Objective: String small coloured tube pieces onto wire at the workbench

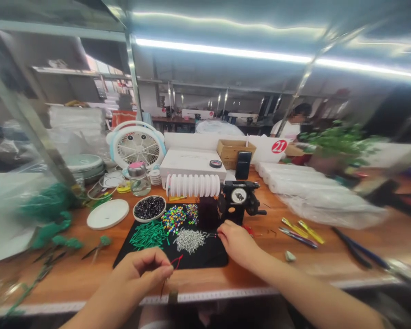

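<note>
My left hand [146, 269], in front of the black mat [205, 261], pinches a red cord [178, 261] bent into a small loop, with a dark thin strand hanging below the fingers. Further right, my right hand [235, 240] is closed on a thin dark needle-like thing [211, 235] pointing left; its exact kind is too small to tell. Just left of it lies a heap of small silver pieces [190, 241]. Green short tubes [149, 235] and multicoloured beads [174, 218] also lie on the mat. Behind stands a black hand-cranked winder [240, 196] beside a row of white spools [193, 185].
Black beads fill a round dish [150, 208], next to a white lid [108, 214]. A glass jar [139, 179] and a fan [137, 145] stand behind. To the right are yellow-handled tools [311, 231], pliers [354, 246] and plastic-wrapped rolls [294, 180]. Another person [289, 125] is further back.
</note>
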`<control>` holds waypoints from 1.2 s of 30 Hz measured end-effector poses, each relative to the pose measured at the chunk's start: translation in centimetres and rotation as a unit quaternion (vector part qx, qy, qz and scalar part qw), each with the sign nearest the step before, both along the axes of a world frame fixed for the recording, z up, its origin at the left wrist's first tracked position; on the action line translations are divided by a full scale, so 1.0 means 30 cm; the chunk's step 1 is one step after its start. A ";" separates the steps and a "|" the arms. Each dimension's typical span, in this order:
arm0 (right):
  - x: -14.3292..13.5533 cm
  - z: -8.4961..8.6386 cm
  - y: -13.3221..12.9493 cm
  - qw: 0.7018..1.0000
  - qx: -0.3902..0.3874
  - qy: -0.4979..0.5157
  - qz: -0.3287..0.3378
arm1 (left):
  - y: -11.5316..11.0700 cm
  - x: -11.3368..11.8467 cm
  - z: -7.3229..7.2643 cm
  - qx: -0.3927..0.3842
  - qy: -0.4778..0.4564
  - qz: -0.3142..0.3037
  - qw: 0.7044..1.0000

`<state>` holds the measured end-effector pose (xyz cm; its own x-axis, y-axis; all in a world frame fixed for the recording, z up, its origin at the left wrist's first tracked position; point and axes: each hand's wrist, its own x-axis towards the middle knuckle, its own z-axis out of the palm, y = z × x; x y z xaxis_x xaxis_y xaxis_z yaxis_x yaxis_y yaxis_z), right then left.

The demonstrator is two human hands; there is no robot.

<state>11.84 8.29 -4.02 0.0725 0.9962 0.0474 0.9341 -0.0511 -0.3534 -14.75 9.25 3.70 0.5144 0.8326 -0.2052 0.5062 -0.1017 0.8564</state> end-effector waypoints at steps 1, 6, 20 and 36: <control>-0.002 -0.006 0.008 1.000 0.000 -0.006 0.002 | -0.001 0.002 -0.002 -0.001 0.000 0.002 1.000; -0.009 -0.027 0.032 0.999 -0.006 -0.047 0.013 | -0.002 0.001 -0.017 0.006 -0.004 0.014 1.000; -0.073 0.010 0.018 0.980 0.051 -0.169 0.094 | 0.076 0.093 0.075 0.038 -0.105 0.161 0.981; -0.192 0.266 0.063 0.908 0.344 0.191 0.146 | 0.086 0.155 0.112 0.151 -0.055 0.094 0.982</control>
<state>6.09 10.18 3.98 -0.0473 0.7197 0.6926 0.6745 0.5344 -0.5093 -10.09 11.84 7.07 0.3500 0.9297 0.1147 0.4472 -0.2734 0.8516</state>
